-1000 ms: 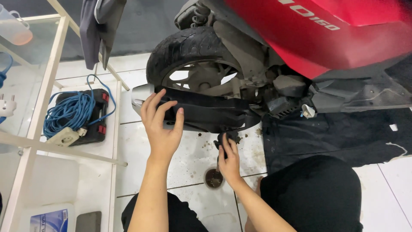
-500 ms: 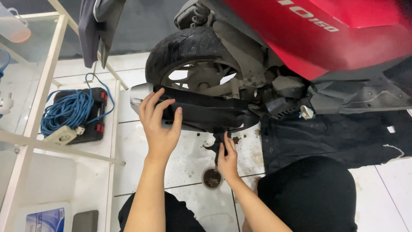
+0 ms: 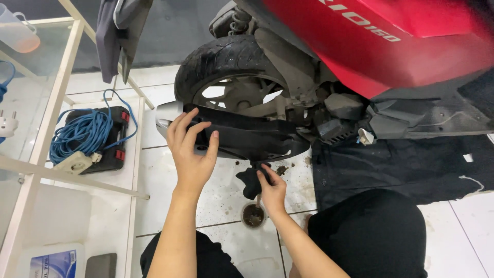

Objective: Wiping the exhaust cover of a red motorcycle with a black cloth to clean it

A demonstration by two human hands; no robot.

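Head view: a long black engine-side cover (image 3: 247,136) is seen under the red scooter body (image 3: 391,46), its long axis running left to right beside the rear wheel (image 3: 226,77), slightly lower toward the right end. The cover lies straight ahead of both hands and just above them. The left hand (image 3: 191,152) is laid on the cover's left end, fingers spread and curled over its upper edge — touching it. The right hand (image 3: 271,188) is below the cover's right end, its fingertips pinched on a dark rag or small part (image 3: 250,181) hanging there; which of the two cannot be told. The left hand is the nearer to the cover's middle.

Below the cover, on the tiled floor (image 3: 170,190), one small round cup (image 3: 253,215) with dark contents stands just beside the right hand. Left of the cover, one coil of blue cable (image 3: 82,134) rests on one black case (image 3: 110,139) behind a white shelf frame (image 3: 56,108). Counted: two hands, one cover, one wheel, one cup.
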